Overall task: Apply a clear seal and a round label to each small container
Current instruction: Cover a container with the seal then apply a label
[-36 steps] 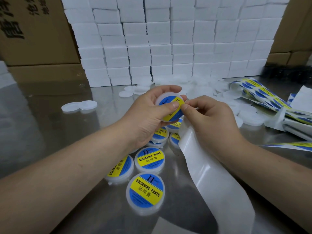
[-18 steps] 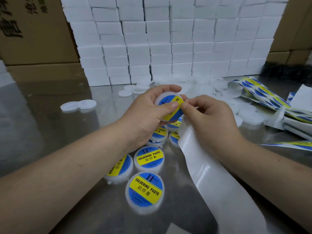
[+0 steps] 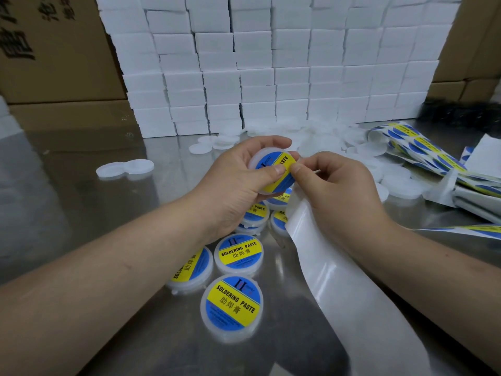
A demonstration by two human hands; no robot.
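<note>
Holding one small container [image 3: 273, 169] tilted above the surface [image 3: 81, 213], the left hand [image 3: 235, 180] has its fingers curled round the rim and its thumb flat on the blue-and-yellow round label. The right hand [image 3: 336, 191] meets it at the container's right edge, thumb and forefinger pinched on the top of a white backing strip [image 3: 339, 280]. Whether a clear seal sits between them, I cannot tell.

The job looks far from done: several labelled containers [image 3: 231, 305] lie just below the held one, while a heap of blank ones [image 3: 393, 180] waits to its right, beside label sheets [image 3: 423, 153]. Behind it stand stacked white boxes [image 3: 271, 63] and two blank lids [image 3: 124, 168] lie to its left. The strip drapes across part of the finished pile.
</note>
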